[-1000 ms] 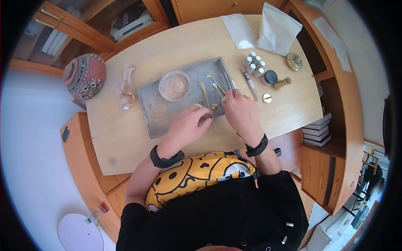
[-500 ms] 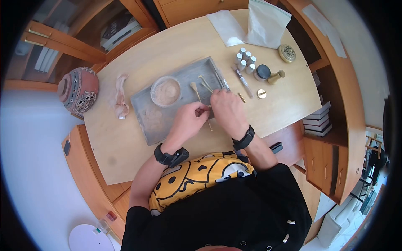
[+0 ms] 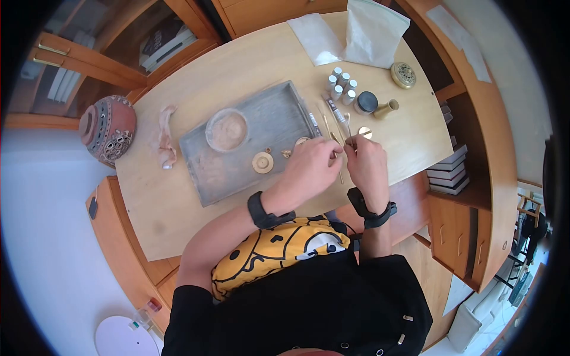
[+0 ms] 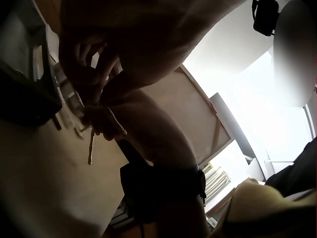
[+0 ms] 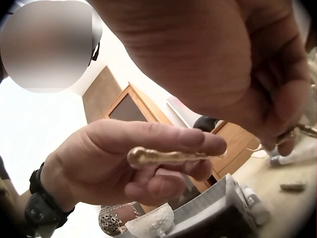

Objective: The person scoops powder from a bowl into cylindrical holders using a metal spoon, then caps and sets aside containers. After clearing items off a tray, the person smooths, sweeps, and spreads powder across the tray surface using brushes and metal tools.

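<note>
My left hand is over the right edge of the grey tray, holding a slender brass rod with a knobbed end along its fingers. Right beside it, past the tray, my right hand pinches a thin brass-coloured tool, whose kind I cannot tell. Thin rod ends hang below the hands in the left wrist view. Inside the tray are a pale bowl of powder, a round brass disc and small brass pieces.
Several white-capped vials, a black-lidded jar, a brass vase and a pierced brass lid stand at the right. White bags lie behind. A patterned pot and crumpled cloth are at the left.
Both hands have shifted right, from over the tray to its right side. The long thin tools that lay in the tray are out of it, and the brass disc now shows.
</note>
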The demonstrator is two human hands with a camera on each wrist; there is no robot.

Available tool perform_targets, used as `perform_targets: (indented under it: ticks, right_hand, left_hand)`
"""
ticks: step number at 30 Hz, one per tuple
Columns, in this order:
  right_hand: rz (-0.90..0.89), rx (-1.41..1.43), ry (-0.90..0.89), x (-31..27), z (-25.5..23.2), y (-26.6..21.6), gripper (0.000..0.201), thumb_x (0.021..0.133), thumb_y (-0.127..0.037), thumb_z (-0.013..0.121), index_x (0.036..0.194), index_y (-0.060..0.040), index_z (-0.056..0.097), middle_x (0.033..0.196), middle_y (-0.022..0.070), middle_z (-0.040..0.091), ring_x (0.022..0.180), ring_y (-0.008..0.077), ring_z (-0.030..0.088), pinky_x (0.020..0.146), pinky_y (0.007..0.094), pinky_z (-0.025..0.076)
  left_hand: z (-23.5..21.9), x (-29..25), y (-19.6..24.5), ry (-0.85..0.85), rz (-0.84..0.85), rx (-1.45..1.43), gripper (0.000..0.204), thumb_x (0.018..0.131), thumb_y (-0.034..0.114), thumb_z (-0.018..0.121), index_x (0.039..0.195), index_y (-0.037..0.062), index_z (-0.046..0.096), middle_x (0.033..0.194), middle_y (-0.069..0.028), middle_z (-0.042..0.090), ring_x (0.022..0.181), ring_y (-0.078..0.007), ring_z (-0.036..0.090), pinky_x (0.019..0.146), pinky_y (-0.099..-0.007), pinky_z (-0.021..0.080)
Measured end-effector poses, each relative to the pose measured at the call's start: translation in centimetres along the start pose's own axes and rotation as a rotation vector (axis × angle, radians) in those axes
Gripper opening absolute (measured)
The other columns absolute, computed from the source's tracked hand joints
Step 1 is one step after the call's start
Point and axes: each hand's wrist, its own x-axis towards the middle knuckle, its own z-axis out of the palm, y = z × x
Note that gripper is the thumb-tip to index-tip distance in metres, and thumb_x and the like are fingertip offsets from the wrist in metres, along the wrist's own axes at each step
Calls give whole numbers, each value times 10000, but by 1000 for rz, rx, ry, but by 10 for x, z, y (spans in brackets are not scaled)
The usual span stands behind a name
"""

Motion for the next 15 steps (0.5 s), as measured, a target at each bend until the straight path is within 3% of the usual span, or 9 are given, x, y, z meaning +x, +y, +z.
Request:
perform_targets:
  ticks: [7,15]
  right_hand:
    - [92,65,-74,-2,8,19,127,803,-99,665,810,25,692,752,237,667,740,401,667,692,452,539]
    - [101,79,-79,-1,15,23,146,801,-123,684,820,22,682,763,235,671,750,405,667,699,456,538]
  left_hand:
    - [30,8,-2,-128,50,234,185,856,129,581,852,-26,682,785,-210,642,737,-384,640,695,-478,508]
    - [40,5,-12,-215,-2,276,171,821,89,587,783,-73,631,779,-264,636,699,-427,656,660,-495,534]
